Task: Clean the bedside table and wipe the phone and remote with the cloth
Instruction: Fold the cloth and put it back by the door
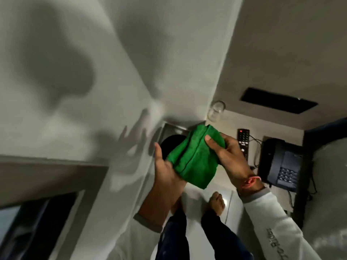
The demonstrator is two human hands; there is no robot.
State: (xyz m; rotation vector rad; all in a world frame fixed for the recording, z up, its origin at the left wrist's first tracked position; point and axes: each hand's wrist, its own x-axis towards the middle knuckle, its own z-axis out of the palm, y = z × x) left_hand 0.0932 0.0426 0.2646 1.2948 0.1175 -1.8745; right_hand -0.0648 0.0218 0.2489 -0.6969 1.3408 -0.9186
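A folded green cloth [195,156] hangs in the air between both hands, in front of the wall corner. My left hand [165,169] supports it from below and the left with fingers under its edge. My right hand [227,154] pinches its upper right part, thumb on top. To the right lies the pale bedside table [266,126]. On it rest a black remote [243,141] with coloured buttons and, further right, a dark desk phone [283,164] with a keypad. Both are apart from the cloth.
An upturned clear glass [216,111] stands at the table's far left corner. A bin with a dark opening [169,139] sits behind the cloth by the wall. Cables [311,182] trail near the phone. A dark vent [277,100] is in the right wall. My bare feet [216,201] are on pale floor.
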